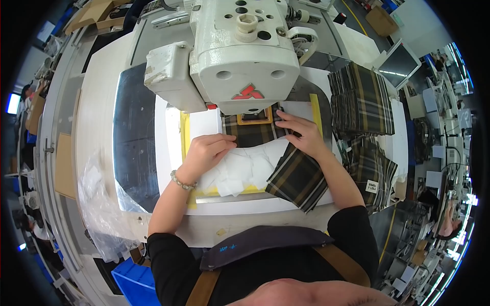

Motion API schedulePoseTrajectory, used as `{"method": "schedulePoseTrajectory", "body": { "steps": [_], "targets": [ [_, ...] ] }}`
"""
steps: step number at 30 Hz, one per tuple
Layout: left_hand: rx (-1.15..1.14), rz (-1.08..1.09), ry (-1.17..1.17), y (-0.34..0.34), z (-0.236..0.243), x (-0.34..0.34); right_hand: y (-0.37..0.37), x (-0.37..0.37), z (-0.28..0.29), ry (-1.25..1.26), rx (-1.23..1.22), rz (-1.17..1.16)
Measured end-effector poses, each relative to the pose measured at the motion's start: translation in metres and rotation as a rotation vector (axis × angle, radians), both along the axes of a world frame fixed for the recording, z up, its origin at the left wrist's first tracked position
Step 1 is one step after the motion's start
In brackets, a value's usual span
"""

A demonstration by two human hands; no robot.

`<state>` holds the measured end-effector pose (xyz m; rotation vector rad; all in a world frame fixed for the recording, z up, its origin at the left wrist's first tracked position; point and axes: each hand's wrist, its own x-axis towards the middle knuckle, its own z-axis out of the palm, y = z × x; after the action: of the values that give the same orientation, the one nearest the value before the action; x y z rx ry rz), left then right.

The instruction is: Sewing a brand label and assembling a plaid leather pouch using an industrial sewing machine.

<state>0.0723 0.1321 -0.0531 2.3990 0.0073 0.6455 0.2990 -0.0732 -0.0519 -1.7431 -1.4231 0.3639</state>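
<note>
A dark plaid fabric piece lies under the head of a white industrial sewing machine. Over it sits a yellow rectangular clamp frame. My left hand is at the fabric's left edge, its fingertips and thumb pressed together on the cloth. On the right side my right hand rests with fingers stretched out and touching the fabric. Crumpled white backing sheets lie below the fabric. Another plaid piece lies at an angle beneath my right forearm.
Stacked plaid pieces stand at the right, with more plaid cloth nearer me bearing a white label. Yellow tape marks the work area. Clear plastic hangs at the left edge, above a blue crate.
</note>
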Motion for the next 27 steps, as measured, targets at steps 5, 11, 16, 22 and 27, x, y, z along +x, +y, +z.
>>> {"method": "schedulePoseTrajectory", "body": {
  "steps": [5,11,16,22,27],
  "targets": [
    [0.069,-0.009,-0.056,0.003,0.001,-0.001,-0.002,0.006,-0.012,-0.091,0.075,0.034],
    [0.168,0.025,-0.056,0.004,0.002,0.001,0.001,0.004,-0.010,-0.063,0.026,0.019],
    [0.183,0.045,-0.040,0.007,-0.004,0.001,0.001,0.007,-0.014,-0.111,-0.006,0.045],
    [0.225,0.070,-0.014,0.005,-0.002,0.003,0.002,0.006,-0.013,-0.148,-0.009,0.045],
    [0.246,0.092,0.001,0.006,-0.005,0.003,0.003,0.008,-0.017,-0.177,0.003,0.049]
  ]
}}
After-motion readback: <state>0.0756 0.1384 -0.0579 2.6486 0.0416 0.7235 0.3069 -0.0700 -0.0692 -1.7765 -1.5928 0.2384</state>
